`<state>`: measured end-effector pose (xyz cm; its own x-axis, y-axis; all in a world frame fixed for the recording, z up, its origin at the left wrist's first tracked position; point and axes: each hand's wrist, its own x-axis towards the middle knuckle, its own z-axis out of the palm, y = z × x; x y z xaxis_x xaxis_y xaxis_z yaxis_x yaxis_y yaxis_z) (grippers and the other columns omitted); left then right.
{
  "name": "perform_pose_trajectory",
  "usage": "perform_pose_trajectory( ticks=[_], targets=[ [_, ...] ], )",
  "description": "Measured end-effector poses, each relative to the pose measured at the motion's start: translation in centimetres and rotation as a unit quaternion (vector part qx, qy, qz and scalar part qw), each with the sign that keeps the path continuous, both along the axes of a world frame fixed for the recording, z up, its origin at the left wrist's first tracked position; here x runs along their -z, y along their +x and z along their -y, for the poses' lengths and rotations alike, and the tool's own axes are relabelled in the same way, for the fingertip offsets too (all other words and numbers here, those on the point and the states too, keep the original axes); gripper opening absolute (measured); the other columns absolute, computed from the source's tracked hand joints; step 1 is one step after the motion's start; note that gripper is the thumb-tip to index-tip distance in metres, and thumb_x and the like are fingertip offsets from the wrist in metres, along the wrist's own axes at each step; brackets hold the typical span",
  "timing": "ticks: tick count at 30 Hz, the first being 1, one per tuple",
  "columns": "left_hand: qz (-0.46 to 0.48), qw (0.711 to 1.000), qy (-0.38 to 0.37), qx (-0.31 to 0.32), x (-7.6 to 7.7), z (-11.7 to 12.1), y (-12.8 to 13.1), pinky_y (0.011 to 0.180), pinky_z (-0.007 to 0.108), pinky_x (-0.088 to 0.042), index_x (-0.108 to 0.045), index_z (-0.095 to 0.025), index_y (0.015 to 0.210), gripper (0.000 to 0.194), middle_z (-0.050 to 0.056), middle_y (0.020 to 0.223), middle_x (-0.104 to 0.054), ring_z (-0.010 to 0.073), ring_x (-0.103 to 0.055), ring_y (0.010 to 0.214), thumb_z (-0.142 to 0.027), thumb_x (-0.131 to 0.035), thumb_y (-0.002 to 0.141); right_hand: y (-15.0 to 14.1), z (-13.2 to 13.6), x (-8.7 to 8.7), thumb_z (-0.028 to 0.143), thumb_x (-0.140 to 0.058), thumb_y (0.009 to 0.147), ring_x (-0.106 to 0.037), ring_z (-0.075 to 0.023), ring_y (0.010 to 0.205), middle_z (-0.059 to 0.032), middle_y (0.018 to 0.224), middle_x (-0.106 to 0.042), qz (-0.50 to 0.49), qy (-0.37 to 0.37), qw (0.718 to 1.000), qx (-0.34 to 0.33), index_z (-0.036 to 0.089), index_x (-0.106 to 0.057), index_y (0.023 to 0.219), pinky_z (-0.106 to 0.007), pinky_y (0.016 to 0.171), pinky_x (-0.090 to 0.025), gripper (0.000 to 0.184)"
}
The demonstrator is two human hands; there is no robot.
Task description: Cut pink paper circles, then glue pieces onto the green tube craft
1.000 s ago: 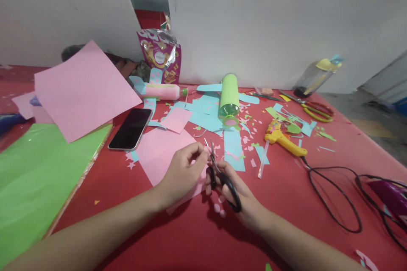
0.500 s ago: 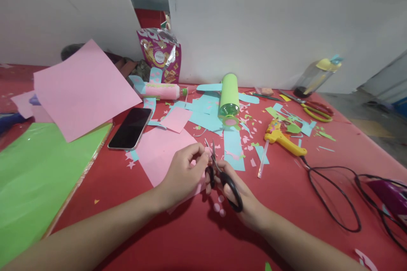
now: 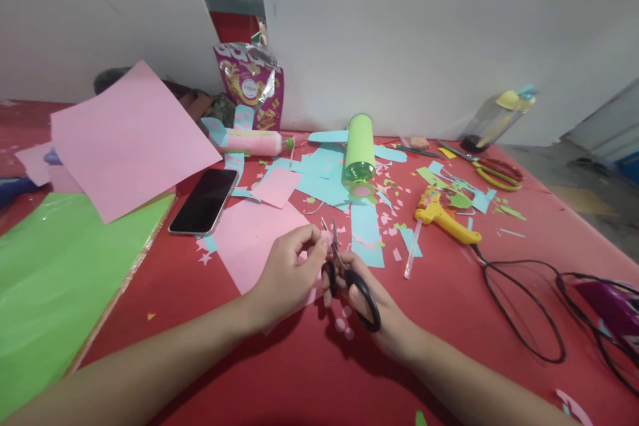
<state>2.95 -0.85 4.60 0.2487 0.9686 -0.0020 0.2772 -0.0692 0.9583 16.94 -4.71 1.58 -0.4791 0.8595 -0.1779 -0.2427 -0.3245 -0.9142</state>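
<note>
My right hand (image 3: 367, 296) grips black-handled scissors (image 3: 363, 293), their blades a little apart and pointing away from me. Between thumb and fingertips, my left hand (image 3: 294, 263) pinches a small piece of pink paper (image 3: 327, 237) at the blades; most of it is hidden by the fingers. Below the scissors, a few small pink paper discs (image 3: 340, 325) lie on the red table. A larger sheet of pink paper (image 3: 249, 229) lies partly under my left hand.
A phone (image 3: 204, 201) lies left. Behind are a pink-wrapped bottle (image 3: 254, 143) and a green-wrapped bottle (image 3: 360, 140) with blue paper wings. A yellow glue gun (image 3: 444, 219) trails its black cord (image 3: 529, 319) at right. Red-and-yellow-handled scissors (image 3: 499, 173) lie farther back among paper scraps.
Both hands, the scissors and the pink piece hold nearly the same position. The whole view has shifted very slightly.
</note>
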Motion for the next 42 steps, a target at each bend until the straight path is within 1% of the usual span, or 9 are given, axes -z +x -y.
perform_pose_trajectory(
  ticks=[5,11,17,24,33,37,42],
  targets=[
    [0.001,1.000,-0.002,-0.005,0.0,0.0,0.0,0.045,0.023,-0.038,-0.035,-0.021,0.059,0.028,-0.005,0.044,-0.043,0.0111,-0.048,0.047,-0.035,-0.038,0.083,0.0,0.1,-0.2,0.058,-0.051,0.075,-0.043,-0.0060,0.048,0.0031,0.075,-0.050,0.008,-0.004,1.000,0.005,0.025,-0.039,0.106,-0.020,0.044,-0.035,0.047],
    [-0.001,1.000,0.002,-0.008,0.1,0.0,0.0,0.046,0.023,-0.037,-0.035,-0.021,0.058,0.029,-0.006,0.045,-0.042,0.0111,-0.047,0.047,-0.034,-0.038,0.084,-0.1,0.0,-0.3,0.060,-0.051,0.074,-0.043,-0.0066,0.050,0.0027,0.076,-0.049,0.017,-0.001,1.000,0.003,0.025,-0.037,0.108,-0.021,0.045,-0.035,0.051],
    [0.008,1.000,-0.005,-0.006,0.2,0.0,0.0,0.045,0.022,-0.033,-0.035,-0.020,0.058,0.028,-0.006,0.049,-0.041,0.0087,-0.041,0.044,-0.032,-0.039,0.083,-0.2,0.2,-0.3,0.060,-0.052,0.073,-0.042,-0.0065,0.050,0.0033,0.075,-0.048,0.019,0.000,1.000,0.010,0.026,-0.037,0.106,-0.021,0.044,-0.034,0.050],
    [-0.007,1.000,0.015,-0.020,0.3,-0.2,-0.1,0.051,0.021,-0.032,-0.037,-0.018,0.057,0.026,-0.006,0.053,-0.037,0.0080,-0.037,0.051,-0.025,-0.039,0.082,0.0,0.2,0.1,0.060,-0.051,0.073,-0.043,-0.0074,0.049,0.0045,0.068,-0.049,0.042,-0.001,0.999,0.009,0.025,-0.037,0.107,-0.020,0.043,-0.034,0.051],
    [0.006,1.000,0.021,-0.005,0.3,-0.5,-0.2,0.054,0.020,-0.034,-0.042,-0.017,0.059,0.024,-0.005,0.056,-0.042,0.0081,-0.039,0.054,-0.023,-0.040,0.082,-0.2,0.2,0.1,0.051,-0.054,0.074,-0.043,-0.0078,0.046,0.0056,0.063,-0.047,0.031,-0.014,0.999,0.024,0.025,-0.039,0.103,-0.018,0.039,-0.031,0.042],
    [0.004,1.000,0.027,0.002,0.3,-0.7,-0.3,0.055,0.020,-0.034,-0.041,-0.017,0.058,0.024,-0.005,0.056,-0.042,0.0083,-0.040,0.055,-0.024,-0.040,0.082,-0.2,0.1,0.1,0.046,-0.055,0.074,-0.043,-0.0071,0.044,0.0053,0.064,-0.049,0.037,-0.021,0.999,0.026,0.025,-0.039,0.103,-0.018,0.039,-0.030,0.039],
    [-0.012,0.999,0.042,0.026,0.1,-1.2,-0.7,0.056,0.020,-0.036,-0.041,-0.017,0.059,0.024,-0.004,0.058,-0.043,0.0086,-0.042,0.057,-0.024,-0.040,0.082,-0.1,0.0,0.1,0.046,-0.056,0.073,-0.043,-0.0069,0.044,0.0054,0.064,-0.049,0.036,-0.019,0.999,0.028,0.026,-0.039,0.100,-0.018,0.038,-0.030,0.037]
  ],
)
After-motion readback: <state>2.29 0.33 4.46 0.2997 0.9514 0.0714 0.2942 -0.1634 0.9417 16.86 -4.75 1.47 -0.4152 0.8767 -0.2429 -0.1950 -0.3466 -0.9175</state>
